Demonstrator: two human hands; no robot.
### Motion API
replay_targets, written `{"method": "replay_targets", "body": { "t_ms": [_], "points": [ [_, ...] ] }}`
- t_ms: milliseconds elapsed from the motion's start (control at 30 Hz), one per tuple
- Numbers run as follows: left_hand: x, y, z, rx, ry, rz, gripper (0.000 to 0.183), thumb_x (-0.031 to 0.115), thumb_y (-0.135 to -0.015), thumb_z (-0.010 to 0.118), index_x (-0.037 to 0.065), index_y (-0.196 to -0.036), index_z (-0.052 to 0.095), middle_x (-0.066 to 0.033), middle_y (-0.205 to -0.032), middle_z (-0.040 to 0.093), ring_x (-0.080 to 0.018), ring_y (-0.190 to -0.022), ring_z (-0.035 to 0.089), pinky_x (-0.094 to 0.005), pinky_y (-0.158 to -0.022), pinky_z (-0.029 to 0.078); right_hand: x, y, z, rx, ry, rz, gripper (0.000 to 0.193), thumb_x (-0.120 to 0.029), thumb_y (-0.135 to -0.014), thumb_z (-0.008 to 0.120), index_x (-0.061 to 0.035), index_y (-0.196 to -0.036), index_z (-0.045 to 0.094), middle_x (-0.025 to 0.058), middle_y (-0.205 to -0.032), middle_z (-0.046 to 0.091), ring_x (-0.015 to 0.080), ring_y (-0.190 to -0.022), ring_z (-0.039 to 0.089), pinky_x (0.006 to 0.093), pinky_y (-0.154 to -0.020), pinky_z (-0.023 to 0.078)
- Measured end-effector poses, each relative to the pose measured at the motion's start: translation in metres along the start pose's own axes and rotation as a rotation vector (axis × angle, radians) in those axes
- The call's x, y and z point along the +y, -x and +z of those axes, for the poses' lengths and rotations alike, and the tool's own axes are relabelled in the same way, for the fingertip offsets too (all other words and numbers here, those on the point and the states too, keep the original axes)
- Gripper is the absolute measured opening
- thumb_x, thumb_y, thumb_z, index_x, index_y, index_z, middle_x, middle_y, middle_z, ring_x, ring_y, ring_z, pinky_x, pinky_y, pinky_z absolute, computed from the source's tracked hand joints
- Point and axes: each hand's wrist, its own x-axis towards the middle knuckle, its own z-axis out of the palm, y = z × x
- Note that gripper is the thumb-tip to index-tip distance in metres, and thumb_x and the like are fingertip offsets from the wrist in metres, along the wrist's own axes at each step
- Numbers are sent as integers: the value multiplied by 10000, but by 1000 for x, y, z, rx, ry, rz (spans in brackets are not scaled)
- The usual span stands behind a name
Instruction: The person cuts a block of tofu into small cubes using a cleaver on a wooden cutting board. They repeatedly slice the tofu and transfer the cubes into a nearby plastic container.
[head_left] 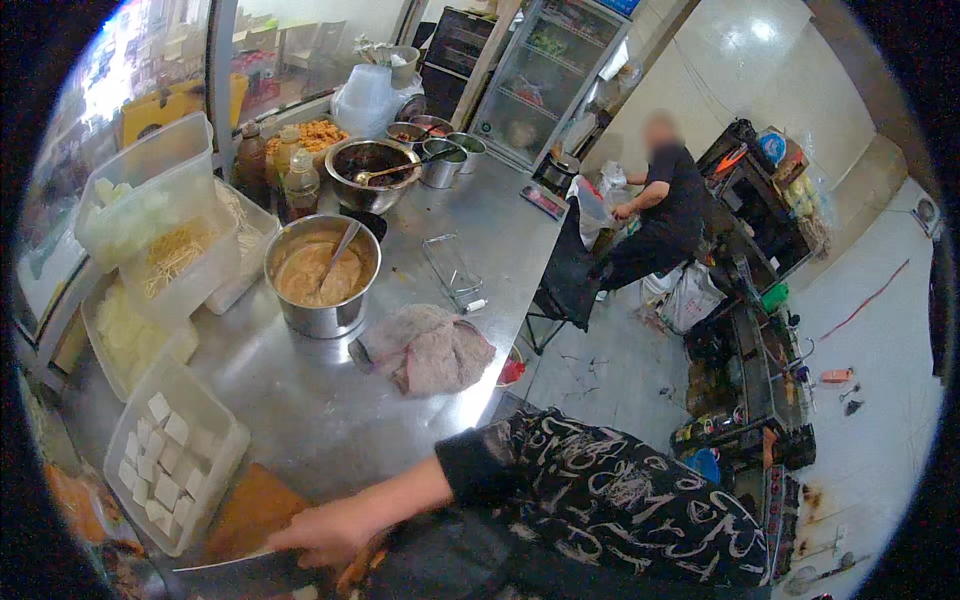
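Observation:
My right hand (328, 532) reaches in from the lower right, its fingers closed on a knife (222, 563) whose thin blade points left; the handle is hidden in the fist. Under and beside the hand lies a brown cutting board (258, 502). Just past the blade, a clear plastic tub (236, 441) holds several white blocks (168, 457) that look like tofu. Of my left hand nothing shows.
On the steel counter (300, 420) stand a pot of brown sauce (328, 312), clear tubs (140, 240) with noodle-like strands, a dark-filled bowl (372, 172), a crumpled cloth (430, 350) and a wire rack (453, 272). Beyond, a person in black (668, 190) handles plastic bags.

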Motion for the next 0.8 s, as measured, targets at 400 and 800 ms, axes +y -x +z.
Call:
{"method": "replay_targets", "body": {
  "t_ms": [400, 800],
  "points": [
    [40, 42, -17, -263, 146, -21, 338, 316, -874, 397, 87, -1104, 490, -99, -1080, 526, -251, -1026, 471, -466, -917, 348, -24, -16, -25, 58, 57, 187, 315, -125, -800, 509, -51, -1098, 438, 241, -854, 569, 416, -775, 549, 464, -671, 443],
    [17, 67, 4, 292, 219, -54, 603, 488, -881, 257, 11, -1223, 392, -145, -1260, 421, -294, -1159, 393, -466, -1011, 265, -13, -14, -11, 85, 582, 306, 297, -159, -849, 492, -93, -1128, 414, 215, -647, 557, 419, -596, 541, 490, -518, 424]
  ]
}}
